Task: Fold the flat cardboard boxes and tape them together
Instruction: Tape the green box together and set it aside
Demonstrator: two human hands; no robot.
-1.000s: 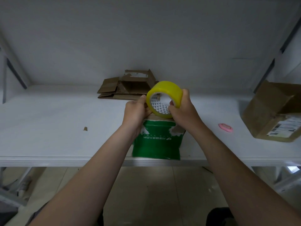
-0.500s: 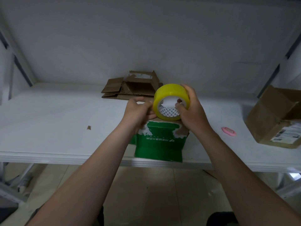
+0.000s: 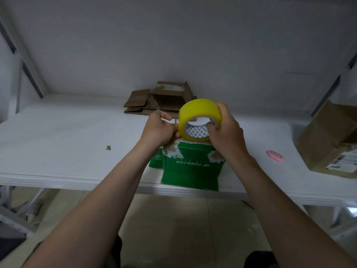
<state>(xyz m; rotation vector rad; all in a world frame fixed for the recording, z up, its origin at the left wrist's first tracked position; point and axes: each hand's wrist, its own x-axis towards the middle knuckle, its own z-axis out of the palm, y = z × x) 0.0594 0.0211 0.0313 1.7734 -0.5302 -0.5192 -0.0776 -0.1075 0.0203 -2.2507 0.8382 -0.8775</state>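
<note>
A green cardboard box (image 3: 191,169) with white print stands folded at the table's front edge. Just above its top I hold a roll of yellow tape (image 3: 199,113). My right hand (image 3: 226,132) grips the roll, thumb inside the core and fingers over the outside. My left hand (image 3: 160,128) is curled at the roll's left rim, its fingertips pinching at the tape edge there. The box top is mostly hidden behind both hands.
Flattened brown cardboard boxes (image 3: 160,99) lie at the back of the white table (image 3: 58,136). A brown box with a shipping label (image 3: 332,140) sits at the right. A pink cutter (image 3: 275,156) lies between it and my right arm. A cardboard scrap (image 3: 108,147) lies left.
The roll has turned slightly in my right hand and shifted a little right. My left hand's fingers have closed in at the roll's left rim.
</note>
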